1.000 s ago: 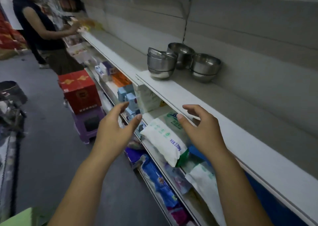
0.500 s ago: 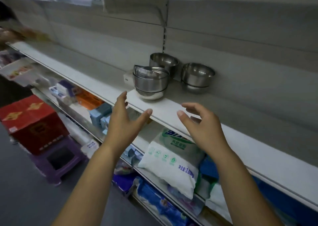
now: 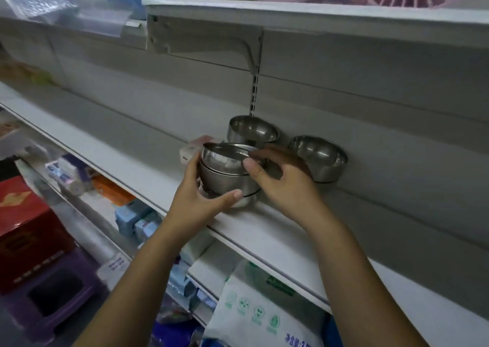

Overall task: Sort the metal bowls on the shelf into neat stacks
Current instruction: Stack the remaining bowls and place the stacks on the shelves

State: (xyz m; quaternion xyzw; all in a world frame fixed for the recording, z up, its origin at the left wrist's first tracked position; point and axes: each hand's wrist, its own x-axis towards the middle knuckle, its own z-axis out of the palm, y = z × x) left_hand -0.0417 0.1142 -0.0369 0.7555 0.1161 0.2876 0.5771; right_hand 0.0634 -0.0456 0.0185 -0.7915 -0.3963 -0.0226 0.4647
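Three groups of shiny metal bowls stand on the white shelf [image 3: 277, 241]. The front stack [image 3: 225, 177] holds several bowls, and its top bowl [image 3: 227, 156] sits tilted in the one below. My left hand [image 3: 197, 201] wraps the stack's left side and base, thumb across the front. My right hand [image 3: 280, 180] grips the tilted top bowl at its right rim, thumb on the edge. A second bowl [image 3: 252, 132] stands behind against the back panel. A third bowl [image 3: 318, 156] stands to the right, just past my right hand.
A small white-and-pink box [image 3: 191, 149] lies left of the front stack. An upper shelf [image 3: 317, 16] with a bracket hangs close above. Lower shelves hold packets and boxes [image 3: 262, 315]. A red carton [image 3: 23, 227] on a purple stool [image 3: 47, 301] stands on the floor at left.
Both hands have risen from below the shelf edge and closed around the front stack. The view has moved closer and tipped upward.
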